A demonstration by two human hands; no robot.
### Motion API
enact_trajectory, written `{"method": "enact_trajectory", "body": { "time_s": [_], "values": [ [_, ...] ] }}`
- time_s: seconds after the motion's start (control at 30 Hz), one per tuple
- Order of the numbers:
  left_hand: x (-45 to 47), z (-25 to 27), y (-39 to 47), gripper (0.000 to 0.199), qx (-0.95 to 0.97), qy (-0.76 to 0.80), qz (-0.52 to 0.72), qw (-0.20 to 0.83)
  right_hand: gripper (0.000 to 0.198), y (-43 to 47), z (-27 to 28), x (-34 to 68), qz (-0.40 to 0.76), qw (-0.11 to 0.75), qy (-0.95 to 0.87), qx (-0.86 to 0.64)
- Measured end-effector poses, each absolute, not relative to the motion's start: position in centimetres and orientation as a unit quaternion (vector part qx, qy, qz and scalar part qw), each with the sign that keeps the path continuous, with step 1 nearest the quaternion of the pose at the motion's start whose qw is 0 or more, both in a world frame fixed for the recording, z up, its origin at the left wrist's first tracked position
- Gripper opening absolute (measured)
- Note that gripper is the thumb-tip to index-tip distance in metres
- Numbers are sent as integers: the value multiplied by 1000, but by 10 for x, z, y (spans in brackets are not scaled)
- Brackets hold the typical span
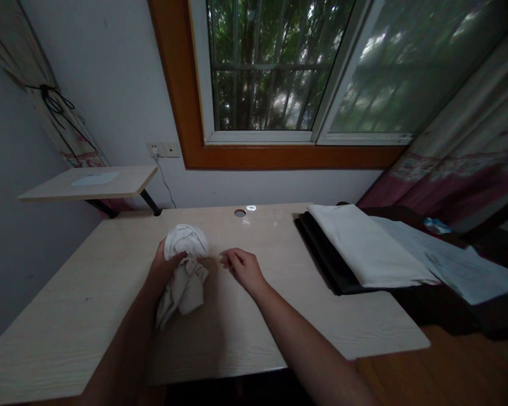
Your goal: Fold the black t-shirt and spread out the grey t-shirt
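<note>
A bunched white cloth (pixel 186 241) is in my left hand (pixel 162 265), whose fingers and thumb are closed on its left side. The top of the cloth is gathered into a rounded wad. Below, a loose, creased end hangs down toward the desk. My right hand (pixel 242 267) is just to the right of the cloth, apart from it, above the desk (pixel 254 332). Its fingers are curled in toward the thumb; whether anything small is between them is hidden.
A folded white sheet (pixel 364 242) lies over a black flat item (pixel 322 254) at the desk's right. Beyond it are thin pale sheets (pixel 457 259). A raised shelf (pixel 129 189) stands at the back left, near a wall socket (pixel 163 149) with a cable. A round hole (pixel 240 213) pierces the desktop.
</note>
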State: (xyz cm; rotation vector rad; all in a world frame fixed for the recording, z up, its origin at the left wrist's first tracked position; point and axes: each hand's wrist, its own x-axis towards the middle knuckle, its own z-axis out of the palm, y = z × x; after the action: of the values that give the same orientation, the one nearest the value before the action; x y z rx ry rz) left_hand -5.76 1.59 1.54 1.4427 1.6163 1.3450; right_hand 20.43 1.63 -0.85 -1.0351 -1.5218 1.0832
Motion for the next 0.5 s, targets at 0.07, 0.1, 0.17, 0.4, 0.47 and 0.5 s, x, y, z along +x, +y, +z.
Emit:
{"method": "enact_trajectory", "body": {
  "time_s": [0.07,0.1,0.17,0.4,0.47,0.5],
  "values": [
    [-83,28,10,79,554,627,481,263,38,21,-10,208,463,513,-581,-431],
    [-98,34,6,77,561,644,462,238,39,22,-11,209,466,520,-573,-430],
    [-134,49,-2,72,574,705,382,163,37,23,-12,209,461,515,-585,-425],
    [-282,95,-10,75,585,803,102,-40,31,21,-13,207,424,476,-639,-430],
    [-301,93,-6,77,583,807,87,-38,31,21,-13,207,415,478,-643,-431],
    [-303,89,-5,77,589,802,97,-30,31,21,-12,207,412,479,-644,-433]
  ]
}}
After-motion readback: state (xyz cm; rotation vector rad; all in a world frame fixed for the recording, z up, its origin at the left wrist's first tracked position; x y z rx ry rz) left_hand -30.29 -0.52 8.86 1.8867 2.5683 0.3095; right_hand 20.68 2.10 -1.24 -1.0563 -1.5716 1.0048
